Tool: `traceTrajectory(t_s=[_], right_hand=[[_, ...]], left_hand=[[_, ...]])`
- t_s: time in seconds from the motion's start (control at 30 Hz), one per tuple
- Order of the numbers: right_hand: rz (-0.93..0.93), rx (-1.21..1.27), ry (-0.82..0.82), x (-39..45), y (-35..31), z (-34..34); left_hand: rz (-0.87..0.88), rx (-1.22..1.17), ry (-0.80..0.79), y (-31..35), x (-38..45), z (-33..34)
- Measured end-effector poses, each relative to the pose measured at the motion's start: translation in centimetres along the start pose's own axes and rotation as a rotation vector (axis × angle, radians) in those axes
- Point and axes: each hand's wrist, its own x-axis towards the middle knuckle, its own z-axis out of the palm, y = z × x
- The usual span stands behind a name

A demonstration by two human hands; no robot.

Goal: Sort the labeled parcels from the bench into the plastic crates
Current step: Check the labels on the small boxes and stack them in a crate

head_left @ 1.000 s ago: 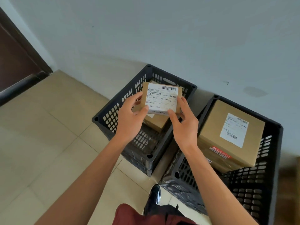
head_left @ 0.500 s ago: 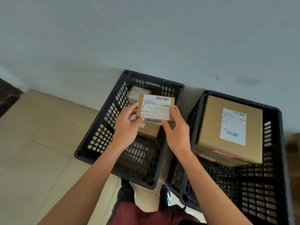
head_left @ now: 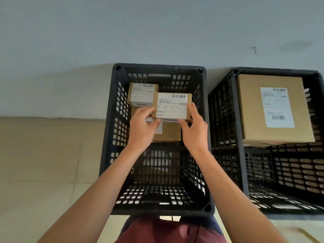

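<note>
The small labelled parcel (head_left: 171, 106), brown card with a white barcode label facing up, is held above the interior of the left black plastic crate (head_left: 112, 130), over its far half. The left hand (head_left: 140, 128) grips the parcel's near left corner, thumb along the near edge and fingers curled at the left side. The right hand (head_left: 194, 130) grips the near right corner, thumb under the near edge and fingers up the right side. Both hands are closed on this parcel.

Inside the same crate, a second small parcel (head_left: 142, 94) with a white label lies at the far left, partly overlapped in view by the held one. A larger flat box (head_left: 169, 133) lies beneath both.

The right black crate (head_left: 235, 137) stands just beside the left one. A large labelled carton (head_left: 273, 111) occupies its far part.

Both crates stand on a tiled floor (head_left: 43, 155) against a pale wall (head_left: 157, 28)
</note>
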Motion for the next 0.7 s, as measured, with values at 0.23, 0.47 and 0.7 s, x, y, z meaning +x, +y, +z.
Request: traceTrajectory(t_s=[0.23, 0.47, 0.7], right_hand=[[0.048, -0.12, 0.077, 3.3, 3.5, 3.6], [0.104, -0.097, 0.045, 6.2, 5.8, 5.7], [0.053, -0.109, 0.037, 8.3, 7.3, 6.5]], left_hand=[[0.099, 0.215, -0.201, -3.3, 4.2, 2.1], [0.212, 0.663, -0.326, -5.2, 6.6, 4.0], [0.318, 0.903, -0.304, -6.2, 7.2, 4.9]])
